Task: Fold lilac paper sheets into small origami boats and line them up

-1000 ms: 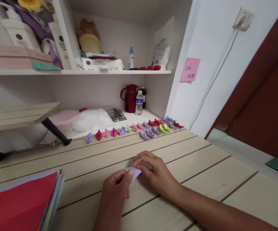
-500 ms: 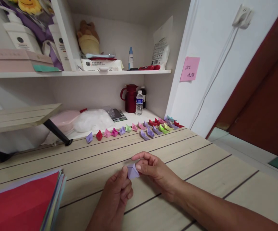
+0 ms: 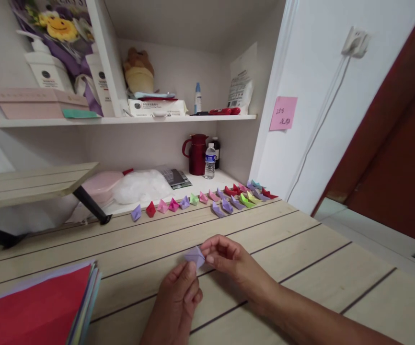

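Observation:
A small folded piece of lilac paper is held above the wooden table in front of me. My left hand pinches its lower side between thumb and curled fingers. At its right corner, the thumb and index finger of my right hand close on the edge of the paper. Beyond my hands, several folded paper boats in many colours stand in rows along the table's far edge, among them a lilac boat, a red boat and a lime green boat.
A stack of coloured paper with a red sheet on top lies at the left front. Behind it stands a small wooden raised shelf on black legs. A dark red jug and a water bottle stand in the cabinet.
The lilac paper has been turned and tilted between my hands. My right fingers have shifted onto its right corner. The camera view has tipped slightly upward.

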{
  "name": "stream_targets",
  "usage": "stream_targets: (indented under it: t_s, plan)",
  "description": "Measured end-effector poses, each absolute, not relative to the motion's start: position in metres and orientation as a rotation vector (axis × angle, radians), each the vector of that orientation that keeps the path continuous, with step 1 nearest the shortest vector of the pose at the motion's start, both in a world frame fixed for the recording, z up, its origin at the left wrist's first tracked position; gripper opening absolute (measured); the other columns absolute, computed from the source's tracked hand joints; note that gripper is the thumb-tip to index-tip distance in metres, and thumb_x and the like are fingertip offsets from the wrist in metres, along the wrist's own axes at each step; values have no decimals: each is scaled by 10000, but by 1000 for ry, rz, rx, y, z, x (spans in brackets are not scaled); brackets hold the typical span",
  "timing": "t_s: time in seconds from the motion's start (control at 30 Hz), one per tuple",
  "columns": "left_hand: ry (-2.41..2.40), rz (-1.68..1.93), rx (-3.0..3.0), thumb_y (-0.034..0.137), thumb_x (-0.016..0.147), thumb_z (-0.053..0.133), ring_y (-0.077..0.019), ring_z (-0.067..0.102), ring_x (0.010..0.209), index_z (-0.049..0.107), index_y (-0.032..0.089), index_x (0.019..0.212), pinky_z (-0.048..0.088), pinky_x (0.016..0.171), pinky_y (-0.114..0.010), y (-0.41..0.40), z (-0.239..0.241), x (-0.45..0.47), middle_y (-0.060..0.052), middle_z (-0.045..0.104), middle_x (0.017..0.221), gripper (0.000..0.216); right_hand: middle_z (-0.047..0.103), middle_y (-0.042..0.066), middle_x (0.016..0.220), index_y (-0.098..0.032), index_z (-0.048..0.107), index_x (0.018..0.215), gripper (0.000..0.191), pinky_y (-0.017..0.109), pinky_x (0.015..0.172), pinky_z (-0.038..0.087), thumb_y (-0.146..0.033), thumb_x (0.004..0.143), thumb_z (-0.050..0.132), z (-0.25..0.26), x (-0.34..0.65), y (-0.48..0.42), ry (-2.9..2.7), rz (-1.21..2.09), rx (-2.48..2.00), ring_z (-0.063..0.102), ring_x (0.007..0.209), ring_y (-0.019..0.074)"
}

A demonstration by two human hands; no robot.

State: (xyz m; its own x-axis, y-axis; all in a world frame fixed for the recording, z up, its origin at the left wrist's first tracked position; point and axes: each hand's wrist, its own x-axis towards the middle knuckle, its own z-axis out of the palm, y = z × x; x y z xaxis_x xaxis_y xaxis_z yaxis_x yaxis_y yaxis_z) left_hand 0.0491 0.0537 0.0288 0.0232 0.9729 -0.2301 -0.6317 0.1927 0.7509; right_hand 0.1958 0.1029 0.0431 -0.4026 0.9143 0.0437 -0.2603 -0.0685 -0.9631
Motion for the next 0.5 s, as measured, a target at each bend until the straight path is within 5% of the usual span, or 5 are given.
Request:
stream_targets:
  t_s: [0.13, 0.2, 0.3, 0.5]
  plan:
    - [792, 1293, 502, 418, 572, 909, -24, 189, 491, 567, 173, 708, 274, 512, -197, 55, 28, 50, 125, 321, 551, 442, 546, 60, 1295, -293, 723, 1044, 331, 395, 944, 445, -446, 757, 787, 50, 204, 106, -1491, 1428, -743, 532, 1150, 263]
    - [773, 1258, 502, 428, 573, 909, -18, 186, 481, 586, 163, 722, 274, 503, -197, 54, 27, 52, 123, 333, 546, 444, 499, 54, 1371, -328, 691, 1143, 391, 424, 1005, 414, -403, 771, 786, 52, 208, 106, -1593, 1412, -671, 509, 1210, 269]
    - [756, 1228, 484, 481, 599, 886, -11, 183, 471, 600, 148, 731, 261, 480, -195, 51, 27, 54, 119, 340, 547, 458, 578, 49, 1246, -322, 681, 1182, 458, 397, 1010, 399, -311, 746, 820, 56, 211, 106, -1739, 1387, -595, 544, 1148, 242]
    - [769, 1257, 382, 515, 611, 870, -1, 138, 481, 586, 143, 764, 210, 456, -166, 50, 32, 53, 140, 253, 564, 492, 603, 35, 1017, -255, 759, 1028, 282, 315, 805, 467, -305, 755, 807, 60, 210, 103, -1817, 1401, -587, 581, 845, 166]
